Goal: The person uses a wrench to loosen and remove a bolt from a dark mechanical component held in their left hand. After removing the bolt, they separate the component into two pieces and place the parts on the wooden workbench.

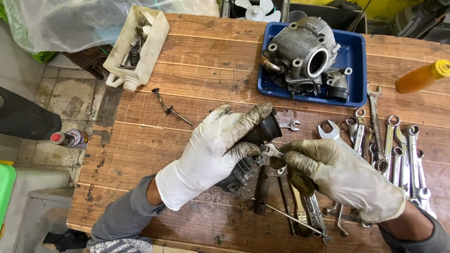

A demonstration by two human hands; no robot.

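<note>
Mid-bench, left hand clamps the carburetor; right hand pinches a spanner at three o'clock — greasy gloves, it may slip.

Left hand grips black engine part; right hand holds small wrench against it.

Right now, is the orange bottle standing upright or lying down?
Lying down: the orange bottle rests on its side on the wooden table, yellow cap pointing right.
</note>
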